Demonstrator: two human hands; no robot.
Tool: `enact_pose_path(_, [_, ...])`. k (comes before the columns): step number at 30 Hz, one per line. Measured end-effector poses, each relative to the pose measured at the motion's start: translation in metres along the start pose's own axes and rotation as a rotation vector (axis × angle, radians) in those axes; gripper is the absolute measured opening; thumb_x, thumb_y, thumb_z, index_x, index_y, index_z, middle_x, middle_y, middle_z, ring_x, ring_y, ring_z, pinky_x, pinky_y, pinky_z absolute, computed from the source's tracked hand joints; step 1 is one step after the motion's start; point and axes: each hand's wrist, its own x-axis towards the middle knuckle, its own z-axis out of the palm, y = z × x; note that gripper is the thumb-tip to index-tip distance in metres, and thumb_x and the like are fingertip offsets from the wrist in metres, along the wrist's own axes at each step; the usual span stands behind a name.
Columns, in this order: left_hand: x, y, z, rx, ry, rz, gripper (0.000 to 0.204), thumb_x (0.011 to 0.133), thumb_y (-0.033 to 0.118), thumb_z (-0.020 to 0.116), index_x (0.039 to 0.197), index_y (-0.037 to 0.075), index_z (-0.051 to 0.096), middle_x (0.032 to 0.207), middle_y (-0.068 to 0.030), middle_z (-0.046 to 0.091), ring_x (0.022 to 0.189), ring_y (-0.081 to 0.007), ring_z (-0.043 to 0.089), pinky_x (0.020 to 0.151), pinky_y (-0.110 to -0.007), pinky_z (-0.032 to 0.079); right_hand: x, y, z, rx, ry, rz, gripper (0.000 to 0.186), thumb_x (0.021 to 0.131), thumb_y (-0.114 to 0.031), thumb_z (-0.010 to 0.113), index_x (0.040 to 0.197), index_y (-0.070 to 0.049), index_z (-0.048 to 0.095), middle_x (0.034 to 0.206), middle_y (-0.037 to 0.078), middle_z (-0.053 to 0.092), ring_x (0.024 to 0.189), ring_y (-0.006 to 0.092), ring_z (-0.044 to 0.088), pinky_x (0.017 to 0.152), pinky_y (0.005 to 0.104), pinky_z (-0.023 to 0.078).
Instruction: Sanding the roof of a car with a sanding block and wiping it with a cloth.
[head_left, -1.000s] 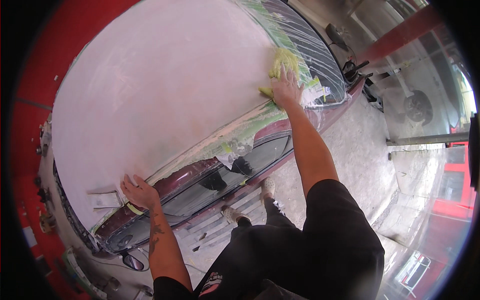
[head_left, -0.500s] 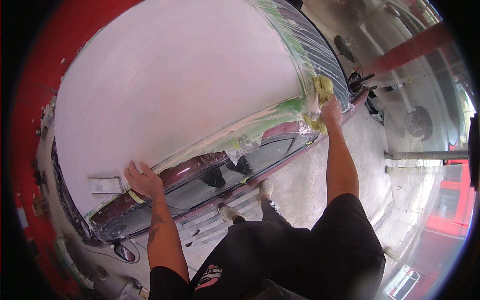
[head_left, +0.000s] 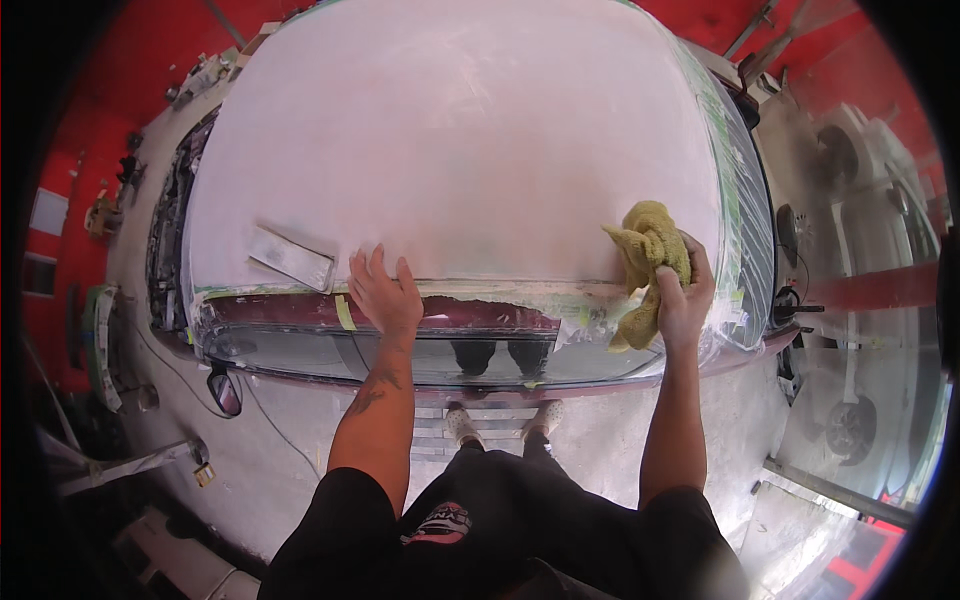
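Observation:
A car roof (head_left: 450, 150) coated in pale pinkish-white fills the middle of the view. Near its close edge, my left hand (head_left: 385, 292) rests with fingers spread and nothing in them. Just left of that hand lies a long, pale rectangular block (head_left: 290, 257), probably a sanding block. My right hand (head_left: 685, 295) grips a bunched yellow cloth (head_left: 652, 250) at the roof's right near corner, with part of it hanging down. Green masking tape (head_left: 735, 200) runs along the roof's right side, and a yellow tape strip (head_left: 344, 312) sits beside my left hand.
Below the roof edge are the dark side windows (head_left: 480, 358) and a side mirror (head_left: 225, 392). I stand on a slatted step (head_left: 490, 430). Hoses or cables lie on the concrete floor (head_left: 280, 490). Clear sheeting (head_left: 860, 330) hangs at the right, with another car behind it.
The view has swung round, so the car now lies level across it. The yellow cloth in my right hand has come off the right near corner tape, and is now bunched higher.

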Motion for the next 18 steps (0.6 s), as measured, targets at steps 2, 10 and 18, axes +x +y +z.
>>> enact_pose_path(2, [-0.001,0.000,0.000,-0.012,-0.006,-0.007,0.046,0.095,0.034,0.055,0.132,0.006,0.051,0.139,-0.0199,0.041,0.137,-0.0374,0.033,0.111,-0.053,0.024,0.018,-0.006,0.052,0.043,-0.107,-0.045,0.046,0.076,-0.006,0.055,0.120,0.005,0.059,0.104,0.015,0.066,0.096,0.0188,0.062,0.088,0.0314,0.049])
enact_pose_path(10, [-0.004,0.000,0.000,0.025,-0.021,-0.023,0.046,0.093,0.028,0.057,0.133,0.006,0.051,0.142,-0.0203,0.040,0.136,-0.0379,0.034,0.112,-0.051,0.023,0.081,-0.048,0.284,-0.068,-0.311,-0.444,0.049,0.074,-0.019,0.066,0.122,-0.009,0.061,0.100,0.018,0.064,0.105,0.0356,0.056,0.092,0.0449,0.044])
enact_pose_path(18, [-0.002,0.007,-0.004,0.026,-0.064,-0.014,0.045,0.092,0.027,0.056,0.132,0.005,0.053,0.141,-0.0210,0.042,0.134,-0.0401,0.036,0.110,-0.052,0.026,0.066,0.005,0.408,-0.591,-0.745,-0.709,0.056,0.083,-0.041,0.064,0.135,-0.023,0.056,0.141,0.017,0.044,0.132,0.0355,0.040,0.108,0.0517,0.031])
